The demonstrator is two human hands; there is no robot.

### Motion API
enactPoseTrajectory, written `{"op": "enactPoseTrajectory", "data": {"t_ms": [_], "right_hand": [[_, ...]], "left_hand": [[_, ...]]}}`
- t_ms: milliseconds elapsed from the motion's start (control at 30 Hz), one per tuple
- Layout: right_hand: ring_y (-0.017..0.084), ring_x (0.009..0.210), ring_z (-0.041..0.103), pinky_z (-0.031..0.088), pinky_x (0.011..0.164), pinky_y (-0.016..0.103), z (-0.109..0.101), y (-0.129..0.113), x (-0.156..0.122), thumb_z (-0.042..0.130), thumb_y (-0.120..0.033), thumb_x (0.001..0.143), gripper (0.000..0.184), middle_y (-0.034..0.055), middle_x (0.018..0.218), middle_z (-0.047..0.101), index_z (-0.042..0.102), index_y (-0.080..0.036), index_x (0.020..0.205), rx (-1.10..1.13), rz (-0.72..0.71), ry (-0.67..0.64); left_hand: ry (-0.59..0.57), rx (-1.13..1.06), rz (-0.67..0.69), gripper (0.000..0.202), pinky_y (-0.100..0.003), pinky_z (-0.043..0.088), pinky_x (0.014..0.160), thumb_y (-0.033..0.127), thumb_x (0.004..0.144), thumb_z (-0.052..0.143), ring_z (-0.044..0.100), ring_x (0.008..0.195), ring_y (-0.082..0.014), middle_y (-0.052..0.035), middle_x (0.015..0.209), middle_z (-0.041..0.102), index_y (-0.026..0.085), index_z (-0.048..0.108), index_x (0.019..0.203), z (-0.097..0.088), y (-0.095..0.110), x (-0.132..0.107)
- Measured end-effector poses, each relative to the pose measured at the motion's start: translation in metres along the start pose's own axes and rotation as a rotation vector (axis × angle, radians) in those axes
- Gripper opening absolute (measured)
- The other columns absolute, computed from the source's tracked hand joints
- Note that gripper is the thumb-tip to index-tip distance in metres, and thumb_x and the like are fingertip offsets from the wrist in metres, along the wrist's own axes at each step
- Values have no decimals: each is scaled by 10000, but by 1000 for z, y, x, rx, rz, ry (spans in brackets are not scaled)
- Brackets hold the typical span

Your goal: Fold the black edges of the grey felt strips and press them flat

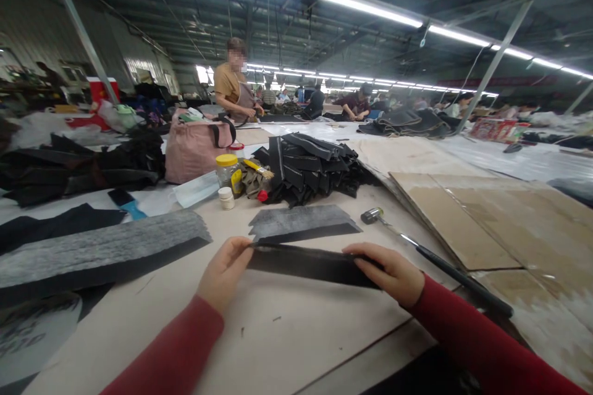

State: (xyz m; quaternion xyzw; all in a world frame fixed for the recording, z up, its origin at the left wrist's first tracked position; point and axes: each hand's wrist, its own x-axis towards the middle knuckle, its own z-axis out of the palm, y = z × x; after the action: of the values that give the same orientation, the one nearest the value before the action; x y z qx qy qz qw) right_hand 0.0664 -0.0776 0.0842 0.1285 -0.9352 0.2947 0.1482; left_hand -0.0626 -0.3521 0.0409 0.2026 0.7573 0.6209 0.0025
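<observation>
A black fabric strip [306,264] stretches between my two hands, low over the pale work board [296,327]. My left hand [229,268] pinches its left end between thumb and fingers. At the other end, my right hand [389,270] grips the upper edge, thumb and fingers closed on it. Just beyond the strip lies a grey-faced fabric piece [306,221] with a black border. Another such layered stack [115,244] spreads out to the left of my left hand. Right of my right hand rests a hammer [445,268] with a metal head and black handle.
Behind are a pile of dark cut pieces [312,166], a yellow-lidded jar [227,170], a small white bottle [227,199], a yellow brush [258,168] and a pink bag [197,145]. Cardboard sheets [463,216] lie at right. A co-worker [236,86] stands across the table.
</observation>
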Motion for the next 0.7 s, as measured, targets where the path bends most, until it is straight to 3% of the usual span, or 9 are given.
{"op": "enactPoseTrajectory", "data": {"t_ms": [100,200,367,467,567,633,700], "right_hand": [[143,805,566,450,736,266,-15,-10,30,383,-179,791,216,48,871,619,569,-180,903,-49,-79,172],[133,756,552,439,714,258,-38,-9,82,405,-146,753,203,31,816,610,585,-155,846,-85,-119,288],[139,724,532,418,727,305,-100,24,202,414,-77,691,223,32,759,600,609,-105,796,-160,61,529],[147,794,507,375,797,339,-128,44,247,416,-84,716,249,72,862,593,592,-82,892,-229,26,637],[169,835,495,368,816,350,-117,52,241,464,-126,715,229,81,876,578,601,-100,897,-275,-74,650],[178,853,496,383,806,343,-88,56,214,479,-147,711,213,61,853,570,606,-136,882,-262,-165,628],[168,838,504,400,778,323,-51,66,180,455,-163,731,213,50,846,566,604,-160,883,-191,-165,619]], "left_hand": [[96,-79,-127,318,-261,480,624,434,755,455,532,808,-154,-37,918,543,190,480,958,-4,-4,5],[119,-41,-216,386,-261,474,614,451,766,423,529,849,-164,-76,1036,510,187,454,1046,-4,-8,7],[-4,168,-110,367,-273,451,642,391,764,438,524,831,-172,-60,947,531,178,465,1062,5,-11,6],[-24,246,-54,318,-295,423,737,353,776,429,519,855,-172,-42,917,547,180,489,1035,9,-12,4],[-58,300,-16,303,-304,409,771,338,780,421,529,864,-174,-42,929,562,178,498,1025,9,-15,4],[-93,361,10,297,-299,421,749,335,781,417,536,850,-174,-45,946,566,180,506,1018,8,-15,4],[-123,448,53,282,-298,434,724,326,783,410,541,819,-171,-46,940,568,183,517,1002,8,-14,4]]}}
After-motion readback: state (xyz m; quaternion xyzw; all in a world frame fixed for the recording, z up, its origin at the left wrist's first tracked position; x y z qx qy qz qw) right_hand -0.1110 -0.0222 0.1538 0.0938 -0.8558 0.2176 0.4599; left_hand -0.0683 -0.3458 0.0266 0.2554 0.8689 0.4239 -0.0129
